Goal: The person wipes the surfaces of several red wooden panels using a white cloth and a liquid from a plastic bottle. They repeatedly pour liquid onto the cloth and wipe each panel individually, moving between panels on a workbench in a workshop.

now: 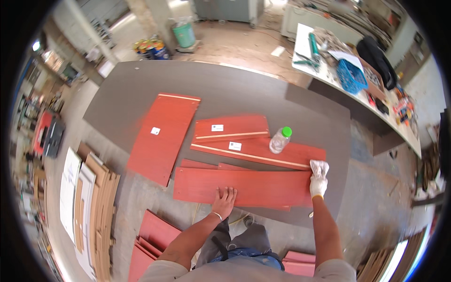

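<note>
A long red-brown board (253,187) lies across the near edge of a grey worktable (225,89). My left hand (224,199) presses flat on its near edge, fingers spread. My right hand (318,181), in a white glove, grips a white cloth (318,166) at the board's right end. Beyond it lie more red boards: a long one (263,152), a shorter one (230,127) and a wide panel (162,136), some with small white labels. A clear plastic bottle (280,139) with a green cap stands on the long board.
Stacked red boards (152,239) lie on the floor at lower left, with pale wooden panels (89,197) further left. A cluttered white bench (357,94) with a blue basket (351,76) runs along the right. A green bucket (184,34) stands beyond the table.
</note>
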{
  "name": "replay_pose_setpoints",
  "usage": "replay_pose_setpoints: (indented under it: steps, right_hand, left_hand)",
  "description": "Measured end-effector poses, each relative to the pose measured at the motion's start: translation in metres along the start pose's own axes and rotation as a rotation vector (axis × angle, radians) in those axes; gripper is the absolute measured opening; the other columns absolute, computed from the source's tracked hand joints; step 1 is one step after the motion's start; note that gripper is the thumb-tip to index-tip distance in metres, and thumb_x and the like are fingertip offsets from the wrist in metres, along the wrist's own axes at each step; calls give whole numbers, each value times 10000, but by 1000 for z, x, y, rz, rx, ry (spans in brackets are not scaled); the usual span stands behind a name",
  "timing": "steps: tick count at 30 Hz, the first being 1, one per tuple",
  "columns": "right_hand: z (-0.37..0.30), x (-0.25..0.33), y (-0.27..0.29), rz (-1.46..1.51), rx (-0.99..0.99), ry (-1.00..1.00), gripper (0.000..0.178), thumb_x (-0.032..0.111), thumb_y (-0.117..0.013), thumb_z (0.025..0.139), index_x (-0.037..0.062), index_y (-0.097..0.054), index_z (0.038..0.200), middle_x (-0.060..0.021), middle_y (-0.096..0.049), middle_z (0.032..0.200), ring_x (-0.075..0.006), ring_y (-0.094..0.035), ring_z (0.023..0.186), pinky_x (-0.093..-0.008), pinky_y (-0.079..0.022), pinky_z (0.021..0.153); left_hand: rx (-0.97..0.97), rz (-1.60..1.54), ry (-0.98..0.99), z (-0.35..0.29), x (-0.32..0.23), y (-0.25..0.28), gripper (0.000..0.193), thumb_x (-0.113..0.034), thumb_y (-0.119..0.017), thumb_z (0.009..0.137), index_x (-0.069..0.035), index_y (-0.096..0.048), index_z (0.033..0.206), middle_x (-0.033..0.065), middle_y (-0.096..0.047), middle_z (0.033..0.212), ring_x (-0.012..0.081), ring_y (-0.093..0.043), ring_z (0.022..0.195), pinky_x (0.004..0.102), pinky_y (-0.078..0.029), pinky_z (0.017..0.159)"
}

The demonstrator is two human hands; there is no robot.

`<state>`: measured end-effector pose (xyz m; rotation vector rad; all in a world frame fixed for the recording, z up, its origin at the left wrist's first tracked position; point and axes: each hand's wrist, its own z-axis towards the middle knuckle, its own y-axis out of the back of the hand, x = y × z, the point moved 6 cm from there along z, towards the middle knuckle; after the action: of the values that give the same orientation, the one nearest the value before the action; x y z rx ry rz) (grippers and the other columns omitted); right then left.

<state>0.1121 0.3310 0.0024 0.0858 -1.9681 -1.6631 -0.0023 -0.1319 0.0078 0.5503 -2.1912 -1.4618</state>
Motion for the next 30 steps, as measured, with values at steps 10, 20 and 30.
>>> replay_pose_setpoints:
  steps: [10, 20, 30]
  right_hand:
    - [5, 8, -58, -93, 392, 228, 684, 161, -590, 957, 218, -341, 1591, -121, -425, 1592, -294, -631, 1227, -379, -501, 1018]
    - [-73, 107, -41, -403, 829, 624, 464, 266, -470, 1060, 83, -547, 1480, -57, -612, 1430, -195, -547, 1312, -314, -442, 1074]
    - [-207, 168, -55, -93, 1475, 523, 409, 256, -525, 1039, 19, -588, 1367, -96, -680, 1276, -270, -662, 1109, -390, -557, 922]
  left_hand:
    - [-331, -311, 173, -35, -36, -11, 556, -230, -490, 977, -30, -464, 1495, 296, -403, 1557, 497, -400, 1443, 763, -286, 1123]
    - [-359, -302, 417, -145, -17, 30, 271, -220, -585, 898, -48, -666, 1091, 191, -713, 1136, 385, -674, 1116, 548, -503, 977]
    - [-138, -785, 694, -354, -50, -37, 226, -128, -672, 847, -41, -684, 1054, 193, -736, 969, 411, -713, 996, 505, -561, 865]
